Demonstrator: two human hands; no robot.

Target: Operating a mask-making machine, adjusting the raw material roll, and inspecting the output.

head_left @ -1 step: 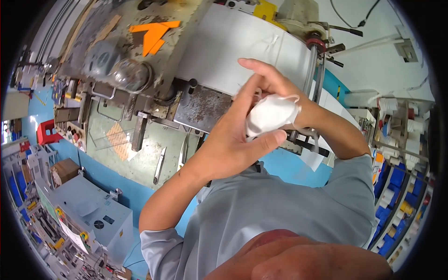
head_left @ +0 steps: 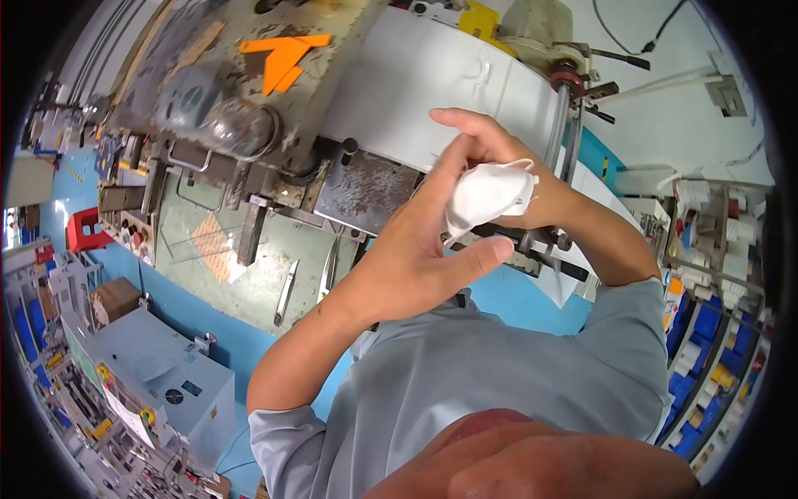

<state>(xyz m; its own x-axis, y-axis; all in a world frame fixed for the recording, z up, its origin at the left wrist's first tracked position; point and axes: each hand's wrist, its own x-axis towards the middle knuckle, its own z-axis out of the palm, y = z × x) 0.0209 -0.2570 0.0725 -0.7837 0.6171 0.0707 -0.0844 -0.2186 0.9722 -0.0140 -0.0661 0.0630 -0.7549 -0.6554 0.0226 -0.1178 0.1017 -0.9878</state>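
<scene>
A white, cup-shaped face mask (head_left: pixel 489 196) with thin white loops sits between my two hands. My left hand (head_left: pixel 420 237) is cupped around its near left side, thumb stretched out below the mask, and its fingers reach up beside the mask. My right hand (head_left: pixel 490 137) comes in from the right behind the mask. One of its fingers points out to the left, and the mask hides most of its palm. The two hands meet just above the mask, where the contact between their fingers is hard to make out.
Behind my hands stand a worn metal machine plate (head_left: pixel 362 190) and a white sheet (head_left: pixel 416 79). Orange pieces (head_left: pixel 287 58) lie on the machine top at left. A cutter knife (head_left: pixel 286 293) rests on the green bench (head_left: pixel 195 283). A lever-fitted roller (head_left: pixel 568 79) is at right.
The mask has shifted slightly up and to the right relative to my hands. The surroundings sit slightly further right in the picture. My hands keep nearly the same pose.
</scene>
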